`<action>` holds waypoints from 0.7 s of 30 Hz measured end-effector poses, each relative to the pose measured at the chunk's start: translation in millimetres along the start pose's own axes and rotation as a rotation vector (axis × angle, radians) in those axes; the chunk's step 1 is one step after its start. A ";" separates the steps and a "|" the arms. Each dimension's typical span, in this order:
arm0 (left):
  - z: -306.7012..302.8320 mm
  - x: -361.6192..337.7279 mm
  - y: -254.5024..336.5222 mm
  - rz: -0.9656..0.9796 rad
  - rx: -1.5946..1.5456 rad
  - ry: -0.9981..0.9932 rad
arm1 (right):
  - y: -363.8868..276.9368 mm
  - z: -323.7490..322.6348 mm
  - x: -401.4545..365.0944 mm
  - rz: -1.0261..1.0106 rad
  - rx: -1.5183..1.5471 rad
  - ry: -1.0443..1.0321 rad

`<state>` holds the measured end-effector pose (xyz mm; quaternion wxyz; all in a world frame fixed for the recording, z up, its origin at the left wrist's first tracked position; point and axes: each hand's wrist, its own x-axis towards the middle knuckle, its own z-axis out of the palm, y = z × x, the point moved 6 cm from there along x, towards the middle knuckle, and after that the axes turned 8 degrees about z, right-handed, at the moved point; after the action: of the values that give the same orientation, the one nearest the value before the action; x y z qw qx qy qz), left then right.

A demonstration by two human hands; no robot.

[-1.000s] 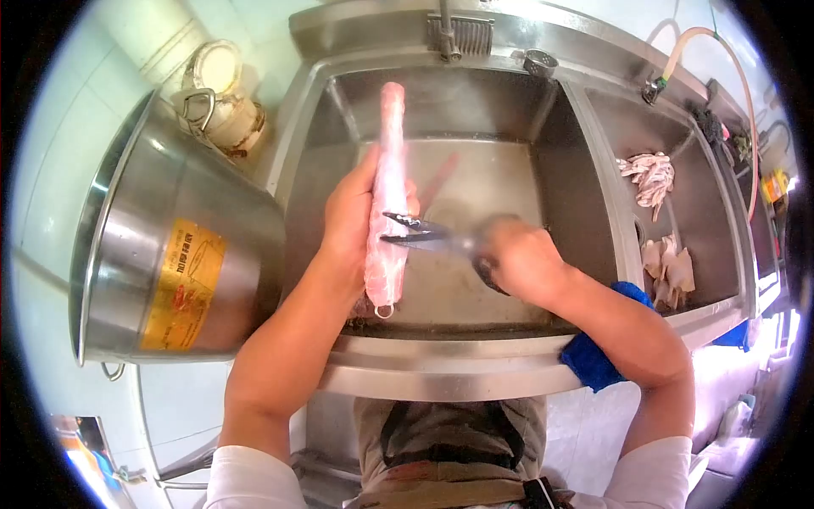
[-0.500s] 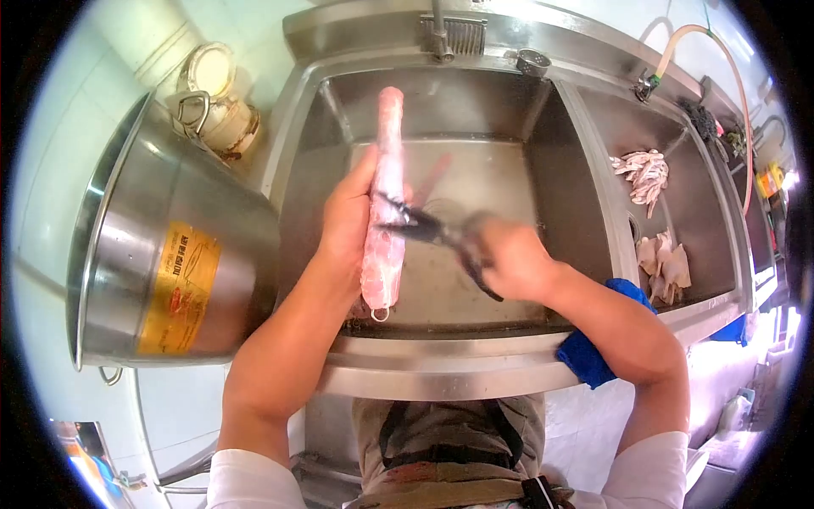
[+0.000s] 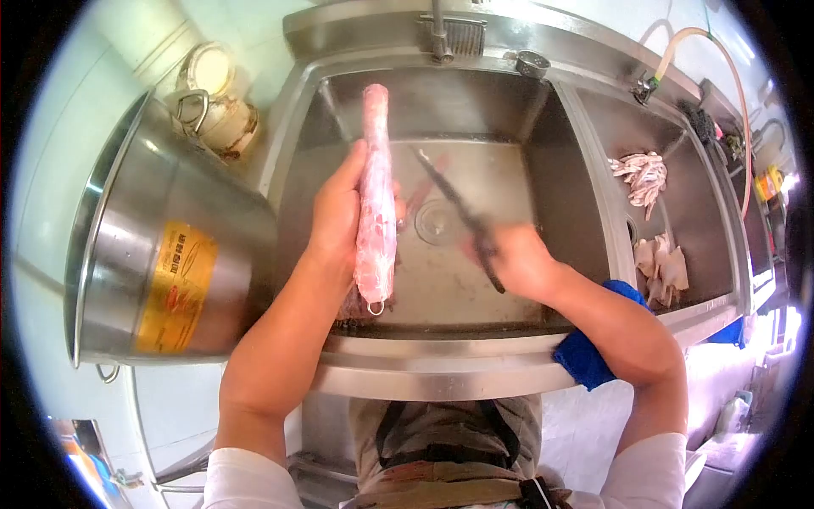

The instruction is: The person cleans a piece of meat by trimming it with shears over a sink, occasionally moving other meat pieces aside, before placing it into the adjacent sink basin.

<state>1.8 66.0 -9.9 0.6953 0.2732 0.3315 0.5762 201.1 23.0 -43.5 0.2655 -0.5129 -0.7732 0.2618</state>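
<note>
My left hand (image 3: 337,212) is wrapped round a long, tapering piece of raw pink meat (image 3: 376,204), held upright over the large sink basin. A small white loop hangs at its lower, thicker end. To the right, my right hand (image 3: 519,257) grips a pair of dark scissors (image 3: 449,191). Their blades point up and left, look closed together, and are apart from the meat. Motion blurs the scissor handles and fingers. Below my left wrist, something dark and reddish (image 3: 354,312) lies in the basin's near left corner, partly hidden.
A large steel pot (image 3: 229,280) stands left of the sink (image 3: 475,348). The right basin holds a pile of pale strips (image 3: 644,176) and several pale flat pieces (image 3: 660,270). Blue cloth (image 3: 585,360) hangs over the front rim under my right forearm. A tap (image 3: 441,42) stands at the back.
The scissors have drawn away from the meat, and their spread blades have come together. My left hand and the meat have shifted slightly left, and the meat has turned a little.
</note>
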 end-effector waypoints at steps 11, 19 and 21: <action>-8.9 1.6 -2.7 -0.003 0.049 0.164 | -12.9 17.7 -2.3 -0.106 -0.391 0.002; -6.0 -2.1 -0.9 0.021 0.051 0.069 | -17.2 8.8 -2.6 -0.030 -0.108 -0.131; -7.1 0.8 -0.5 0.015 0.016 0.069 | -17.5 12.3 -3.7 0.020 -0.231 -0.206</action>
<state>-3.3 66.6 -14.8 0.6768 0.2613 0.3580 0.5878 182.5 12.1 -41.0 0.1212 -0.5182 -0.8162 0.2249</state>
